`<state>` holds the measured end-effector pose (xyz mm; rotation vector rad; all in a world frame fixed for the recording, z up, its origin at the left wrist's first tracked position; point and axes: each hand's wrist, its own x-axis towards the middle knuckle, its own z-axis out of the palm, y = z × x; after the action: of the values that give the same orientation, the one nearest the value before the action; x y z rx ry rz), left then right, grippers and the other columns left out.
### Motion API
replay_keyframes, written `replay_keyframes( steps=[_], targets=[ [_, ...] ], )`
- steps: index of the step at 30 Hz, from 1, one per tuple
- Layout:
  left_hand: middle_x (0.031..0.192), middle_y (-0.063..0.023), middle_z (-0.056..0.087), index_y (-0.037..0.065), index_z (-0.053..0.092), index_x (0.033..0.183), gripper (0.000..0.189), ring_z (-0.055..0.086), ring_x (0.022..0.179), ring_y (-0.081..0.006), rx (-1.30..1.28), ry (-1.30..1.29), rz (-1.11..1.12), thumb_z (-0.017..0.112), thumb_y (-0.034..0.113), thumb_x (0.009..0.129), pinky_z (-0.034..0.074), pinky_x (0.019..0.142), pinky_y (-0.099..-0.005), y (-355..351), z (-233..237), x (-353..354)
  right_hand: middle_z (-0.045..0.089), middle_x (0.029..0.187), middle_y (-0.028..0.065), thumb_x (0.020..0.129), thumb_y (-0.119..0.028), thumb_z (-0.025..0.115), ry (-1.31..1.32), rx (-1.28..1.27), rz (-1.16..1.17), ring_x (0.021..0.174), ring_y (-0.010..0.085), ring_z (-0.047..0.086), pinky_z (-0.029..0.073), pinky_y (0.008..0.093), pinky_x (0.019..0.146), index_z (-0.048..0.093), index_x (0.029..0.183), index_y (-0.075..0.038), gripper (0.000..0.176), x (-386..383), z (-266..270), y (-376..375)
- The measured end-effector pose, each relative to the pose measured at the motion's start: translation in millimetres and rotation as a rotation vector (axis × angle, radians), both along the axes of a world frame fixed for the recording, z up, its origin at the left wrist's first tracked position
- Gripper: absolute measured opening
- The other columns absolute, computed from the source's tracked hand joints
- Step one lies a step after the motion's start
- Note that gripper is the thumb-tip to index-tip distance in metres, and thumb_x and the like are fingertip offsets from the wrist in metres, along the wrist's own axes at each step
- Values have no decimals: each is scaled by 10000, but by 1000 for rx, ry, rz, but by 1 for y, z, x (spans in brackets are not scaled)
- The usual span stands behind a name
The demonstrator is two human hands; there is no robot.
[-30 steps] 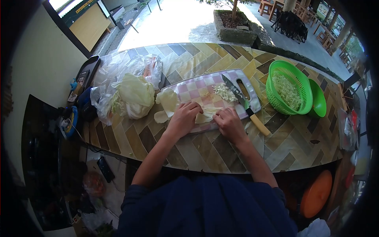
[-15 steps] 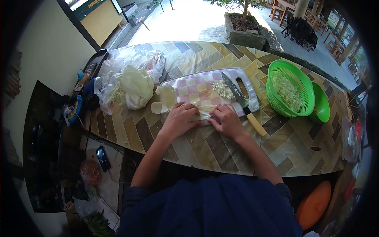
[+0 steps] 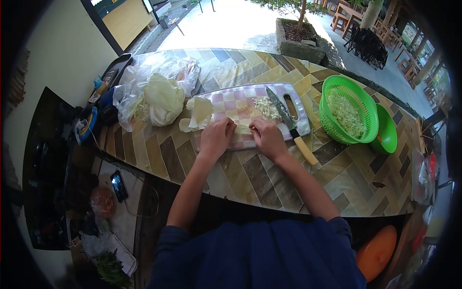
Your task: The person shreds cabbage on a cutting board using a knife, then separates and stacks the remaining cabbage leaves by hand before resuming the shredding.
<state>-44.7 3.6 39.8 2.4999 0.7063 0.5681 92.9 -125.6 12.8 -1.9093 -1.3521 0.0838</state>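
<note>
My left hand (image 3: 217, 139) and my right hand (image 3: 268, 138) are over the near edge of a checkered pink and white cutting board (image 3: 228, 98). Both have fingers pinched at the two ends of a pale cabbage leaf (image 3: 242, 128), which is partly hidden and hard to tell from the board. More leaf pieces (image 3: 199, 111) lie at the board's left end. Chopped cabbage (image 3: 267, 107) is heaped beside a knife (image 3: 283, 110), whose wooden handle (image 3: 306, 150) sticks out over the near edge.
Left of the board, a cabbage head (image 3: 163, 101) rests by a clear plastic bag (image 3: 130, 101). On the right, a green basket (image 3: 329, 123) of shredded cabbage stands partly over a green bowl (image 3: 391, 137). A phone (image 3: 118, 186) lies lower left, on a surface below the tabletop.
Both hands have drawn up into pinches and moved slightly farther onto the board. The leaf between them shows less than before. The view has shifted a little.
</note>
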Motion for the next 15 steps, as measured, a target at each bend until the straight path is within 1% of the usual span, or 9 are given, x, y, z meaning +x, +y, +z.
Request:
replay_keyframes(
  steps=[2, 5, 8, 11, 14, 15],
  targets=[
    [969, -128, 687, 55, 608, 1085, 262, 651, 916, -345, -7, -113, 45, 668, 146, 846, 499, 769, -428, -7, -1, 1, 643, 909, 134, 857, -109, 599, -52, 37, 8, 898, 335, 615, 492, 426, 772, 654, 884, -46, 88, 0, -5, 2],
    [1070, -128, 660, 70, 562, 1160, 353, 623, 1011, -338, 75, -182, 64, 677, 106, 828, 493, 824, -423, -9, -6, 3, 634, 886, 134, 853, -110, 604, -50, 59, 16, 888, 331, 613, 493, 423, 771, 656, 877, -44, 87, 1, -7, 3],
    [1097, -146, 643, 37, 572, 1121, 298, 601, 1051, -342, 272, -282, 27, 652, 75, 836, 469, 892, -446, -18, 3, -1, 621, 863, 132, 851, -111, 609, -45, 46, 13, 885, 331, 608, 492, 427, 773, 660, 876, -43, 89, 0, -5, 4],
    [1187, -158, 619, 15, 575, 1134, 267, 576, 1122, -337, 63, -155, -249, 608, 110, 887, 431, 985, -459, -20, -5, -8, 614, 846, 130, 850, -104, 606, -78, 27, 2, 888, 326, 605, 493, 425, 769, 666, 878, -51, 85, -1, -5, 5],
    [1262, -164, 594, 32, 582, 1203, 300, 543, 1190, -344, 59, -118, -337, 575, 162, 932, 398, 1044, -424, -29, -13, -8, 609, 900, 133, 843, -99, 615, -107, 13, 9, 911, 322, 606, 495, 419, 777, 661, 908, -51, 93, 1, -8, 5],
    [1301, -180, 567, 39, 564, 1261, 362, 501, 1248, -350, 81, -84, -343, 532, 252, 970, 357, 1093, -428, -28, -16, -8, 604, 925, 132, 840, -99, 619, -96, 9, 6, 918, 321, 606, 496, 417, 781, 655, 923, -48, 103, -1, -5, 3]
  ],
)
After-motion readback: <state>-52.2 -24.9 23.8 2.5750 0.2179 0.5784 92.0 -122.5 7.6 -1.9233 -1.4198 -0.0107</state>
